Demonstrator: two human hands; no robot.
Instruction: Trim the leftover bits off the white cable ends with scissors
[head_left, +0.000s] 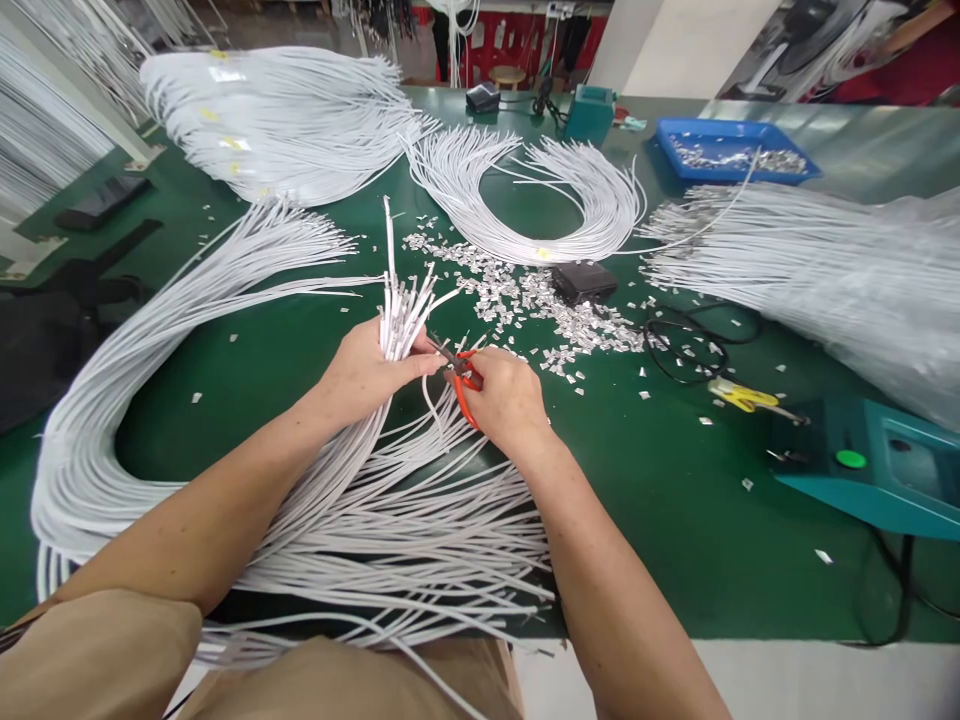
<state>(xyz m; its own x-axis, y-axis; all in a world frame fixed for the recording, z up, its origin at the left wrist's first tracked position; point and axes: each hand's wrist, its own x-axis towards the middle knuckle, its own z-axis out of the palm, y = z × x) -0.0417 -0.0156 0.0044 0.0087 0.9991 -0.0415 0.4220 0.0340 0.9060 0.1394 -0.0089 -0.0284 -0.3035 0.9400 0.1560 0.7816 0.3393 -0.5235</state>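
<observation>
Gripping a bunch of white cables upright in the left hand, mid-table; wrapping the right hand around orange-handled pliers, tips just beside the left thumb! Probably best to take ends singly and keep that thumb clear of the jaws. Open green tabletop to the right, short of the teal machine; farther off, scattered silvery scraps; near edge, crowded by loose cables

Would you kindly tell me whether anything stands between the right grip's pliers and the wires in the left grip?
Only the left grip itself, its thumb close by the pliers; nothing else visible separates these from the wires.
</observation>
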